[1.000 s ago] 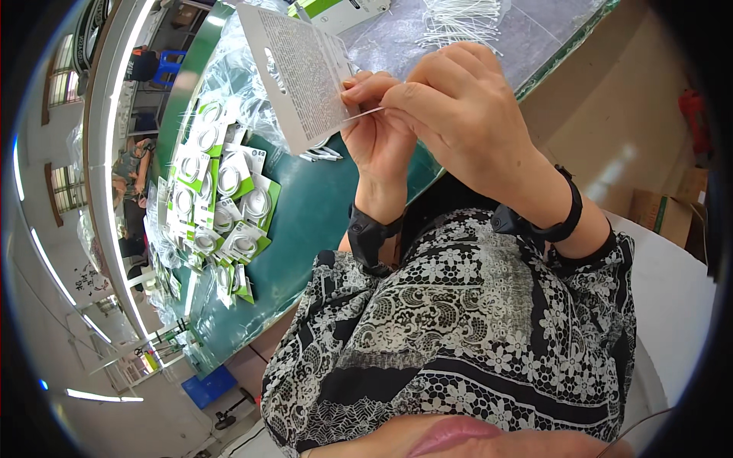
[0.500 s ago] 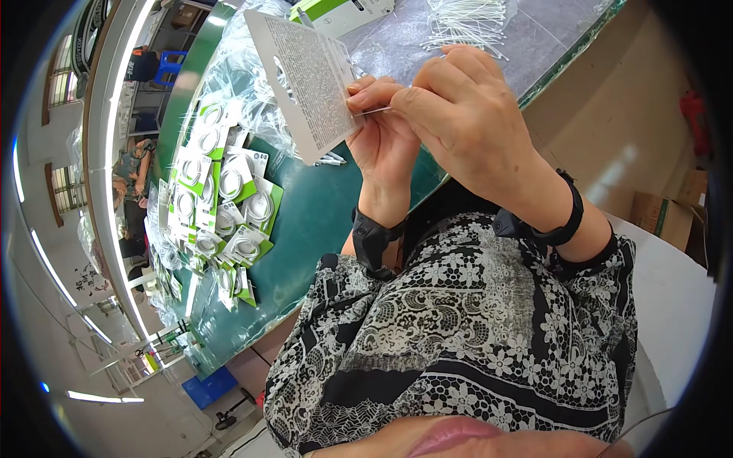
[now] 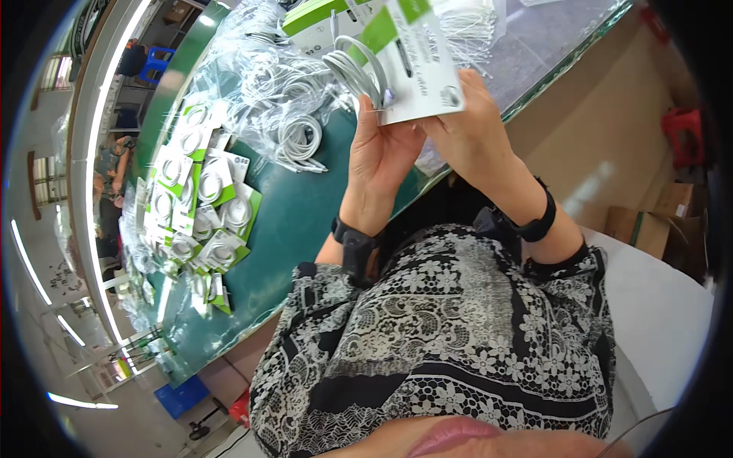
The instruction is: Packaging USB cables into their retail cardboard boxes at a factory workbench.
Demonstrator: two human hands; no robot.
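I hold up a green-and-white packaging card (image 3: 427,80) over the green table, its printed front toward me. A coiled white cable (image 3: 355,72) is attached at the card's left side. My left hand (image 3: 378,156) grips the lower left edge, thumb pressed beside the coil and the other fingers partly behind the card. At the lower right, my right hand (image 3: 473,118) pinches the card's edge; some of its fingers are hidden behind it.
Carded cables (image 3: 206,183) lie piled at the table's left. Bagged coiled cables (image 3: 267,84) spread beyond them. A green-and-white box (image 3: 309,34) and a bundle of white ties (image 3: 477,30) are at the back. Cardboard boxes (image 3: 637,229) and a red stool (image 3: 683,137) stand on the right.
The card has turned from its text-covered back to its front with the cable coil. Both hands have shifted their grip, and the right hand has moved down to the card's lower right edge.
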